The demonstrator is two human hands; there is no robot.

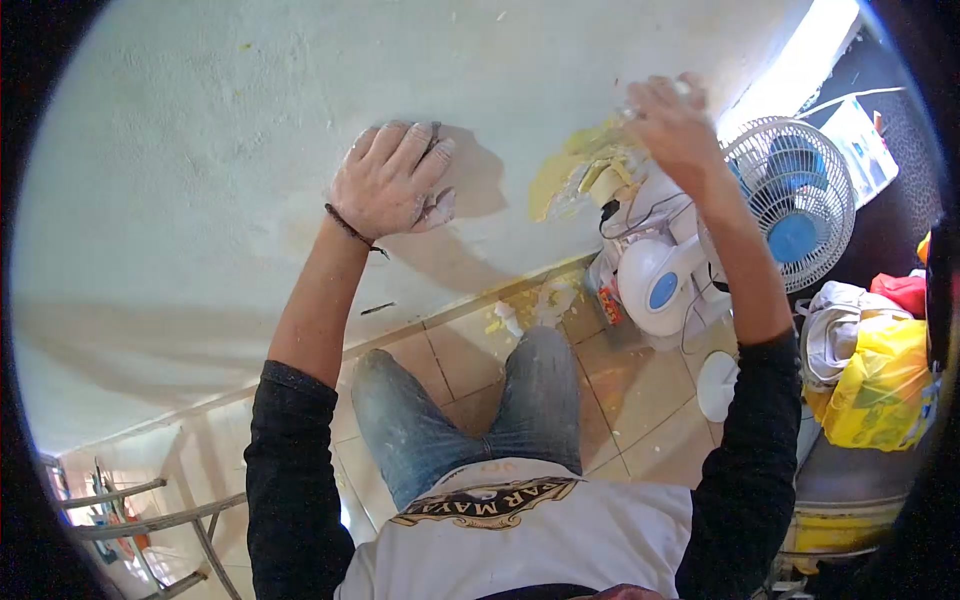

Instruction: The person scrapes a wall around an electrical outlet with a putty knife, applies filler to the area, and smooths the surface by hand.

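My left hand, dusted with white, is against the pale wall, its fingers bent and a dark bracelet round the wrist. Whether it holds something under the palm is hidden. My right hand is raised at the upper right, blurred, its fingers curled and whitened; what it may hold cannot be made out. It is nearest to a yellow patch on the wall, where the surface looks peeled.
A white fan with blue parts stands at the right, beside a yellow bag and cloths. My knees are over the tiled floor near the wall's foot. A metal frame is at the lower left.
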